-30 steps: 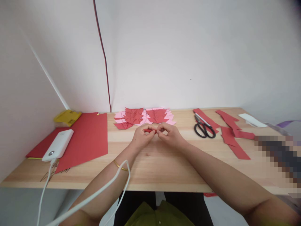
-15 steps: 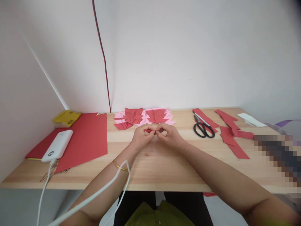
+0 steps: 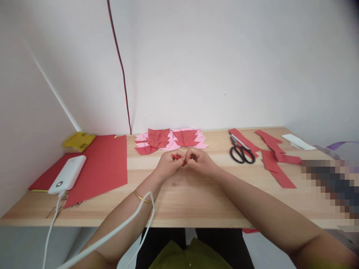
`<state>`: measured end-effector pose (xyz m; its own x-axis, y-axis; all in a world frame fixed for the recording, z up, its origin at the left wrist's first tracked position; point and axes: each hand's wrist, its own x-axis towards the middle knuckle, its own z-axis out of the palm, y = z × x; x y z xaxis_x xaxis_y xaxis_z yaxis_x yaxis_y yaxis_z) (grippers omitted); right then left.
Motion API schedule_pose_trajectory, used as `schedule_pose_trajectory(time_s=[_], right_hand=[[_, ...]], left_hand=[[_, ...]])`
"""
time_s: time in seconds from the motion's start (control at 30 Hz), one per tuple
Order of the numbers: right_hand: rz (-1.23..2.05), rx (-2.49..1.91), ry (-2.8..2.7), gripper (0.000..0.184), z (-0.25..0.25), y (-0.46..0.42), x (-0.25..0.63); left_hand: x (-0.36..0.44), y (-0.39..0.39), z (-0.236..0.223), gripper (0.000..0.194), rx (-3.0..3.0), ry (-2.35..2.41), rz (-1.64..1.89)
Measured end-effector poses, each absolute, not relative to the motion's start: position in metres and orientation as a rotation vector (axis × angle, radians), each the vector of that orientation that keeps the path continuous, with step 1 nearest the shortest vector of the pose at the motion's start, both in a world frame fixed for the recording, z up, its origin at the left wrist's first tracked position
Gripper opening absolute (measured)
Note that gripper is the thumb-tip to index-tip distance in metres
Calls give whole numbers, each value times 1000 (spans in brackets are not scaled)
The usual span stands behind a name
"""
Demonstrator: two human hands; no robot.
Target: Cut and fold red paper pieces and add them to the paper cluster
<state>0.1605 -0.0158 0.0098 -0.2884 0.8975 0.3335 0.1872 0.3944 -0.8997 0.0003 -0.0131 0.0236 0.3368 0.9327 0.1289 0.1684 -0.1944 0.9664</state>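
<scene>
My left hand [image 3: 169,163] and my right hand [image 3: 200,161] meet over the middle of the wooden table [image 3: 193,203], thumbs and fingertips pinched together. Between them they grip a small piece of red paper [image 3: 177,157], mostly covered by the fingers, so its folded shape cannot be made out. Just beyond the hands, several folded red paper pieces [image 3: 158,138] and folded pink paper pieces [image 3: 168,145] lie in overlapping rows near the wall.
Black-handled scissors [image 3: 242,153] and a pen lie at right on red paper, near red paper strips [image 3: 280,177] and a white piece [image 3: 298,142]. At left, a white power bank [image 3: 68,173] with a cable rests on red sheets [image 3: 112,164], beside a yellow packet [image 3: 80,141].
The fingers have shifted slightly on the red paper, and its edge at the left hand shows more. The whole view has drifted a little; the table items lie as before.
</scene>
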Motion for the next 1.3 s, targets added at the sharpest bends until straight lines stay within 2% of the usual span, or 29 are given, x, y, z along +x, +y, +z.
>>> schedule_pose_trajectory(time_s=[0.43, 0.57, 0.7, 0.97, 1.3], right_hand=[[1081, -900, -1712, 4, 15, -14, 162], [1097, -837, -1720, 9, 16, -12, 164], [1154, -849, -1691, 6, 14, -12, 163], [1046, -976, -1702, 19, 6, -13, 162], [1130, -890, -1678, 27, 10, -12, 163]], left_hand=[[-4, -6, 17, 9, 1382, 838, 1035], [-4, -4, 15, 9, 1386, 809, 1074], [-4, -2, 13, 10, 1409, 915, 1146], [-4, -8, 23, 11, 1673, 1094, 1030], [-7, -4, 17, 14, 1606, 932, 1050]])
